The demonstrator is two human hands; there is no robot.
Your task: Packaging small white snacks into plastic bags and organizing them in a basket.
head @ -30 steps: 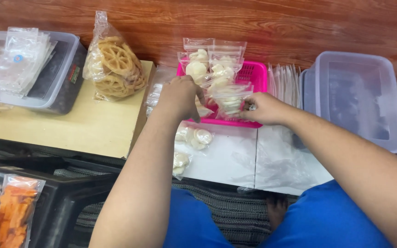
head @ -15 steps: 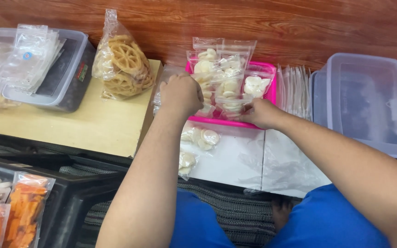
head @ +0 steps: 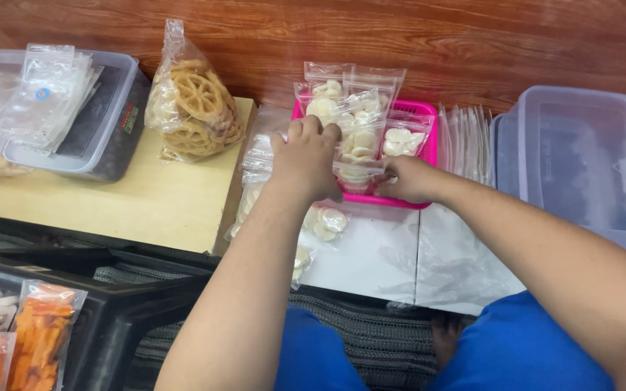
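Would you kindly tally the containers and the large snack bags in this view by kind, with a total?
Pink basket: 1
Clear plastic tubs: 2, one at the right and one at the left
Large bag of wheel-shaped crackers: 1
Bags of orange sticks: 2
Total: 6
The left hand and the right hand both rest at the basket's small pouches.

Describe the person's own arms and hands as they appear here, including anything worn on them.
Both arms are bare from the frame's bottom edge to the fingers: no sleeves, gloves, watch or bracelet show. The left hand and right hand carry no visible rings. The forearms are broad and rounded. The only clothing in view is bright blue fabric over the lap below them.
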